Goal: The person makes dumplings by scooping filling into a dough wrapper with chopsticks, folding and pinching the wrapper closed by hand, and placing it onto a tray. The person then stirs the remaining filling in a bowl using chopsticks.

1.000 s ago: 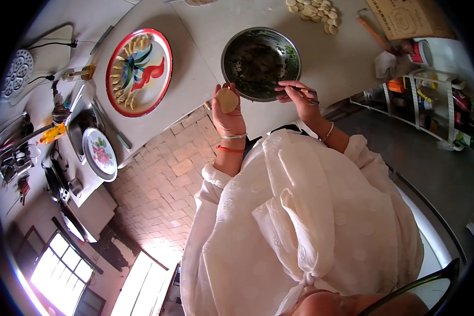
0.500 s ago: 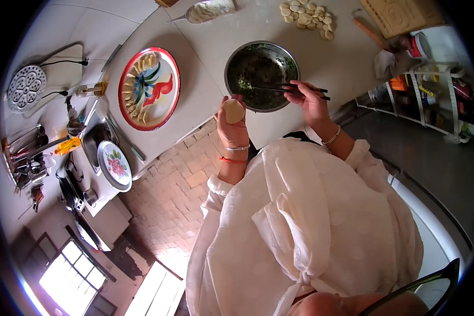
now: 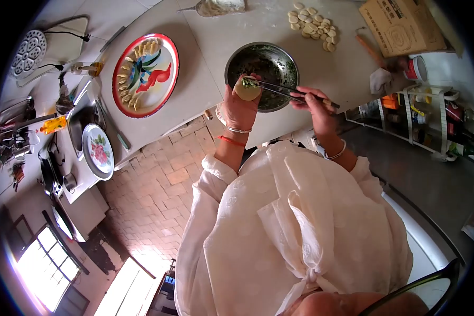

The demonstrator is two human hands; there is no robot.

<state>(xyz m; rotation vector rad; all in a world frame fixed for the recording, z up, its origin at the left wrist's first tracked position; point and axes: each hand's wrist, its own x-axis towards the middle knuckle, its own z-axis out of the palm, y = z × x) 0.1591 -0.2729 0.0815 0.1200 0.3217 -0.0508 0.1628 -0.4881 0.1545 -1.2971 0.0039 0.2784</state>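
Observation:
My left hand (image 3: 239, 108) holds a round dumpling wrapper (image 3: 246, 92) at the near left rim of the metal bowl (image 3: 237, 57). Green chopped filling (image 3: 250, 82) lies on the wrapper's upper part. In my right hand (image 3: 317, 108) is a pair of dark chopsticks (image 3: 287, 90), fingers closed round them. Their tips reach across the bowl to the filling on the wrapper. More green filling clings to the bowl's inside. Left of the bowl stands a red-rimmed oval tray (image 3: 175, 71) with folded dumplings (image 3: 125, 87) along its left side.
A pile of dough discs (image 3: 313, 26) lies at the back. Nearby are a rolling pin (image 3: 371, 51), a cardboard box (image 3: 400, 26) and a scoop of flour (image 3: 216, 6). A flowered plate (image 3: 98, 152) sits by the sink on the left; a white rack (image 3: 411, 118) stands on the right.
The chopsticks have moved from inside the bowl to the wrapper, where green filling now shows. My left hand has moved up and right, over the bowl's rim. The view has shifted slightly.

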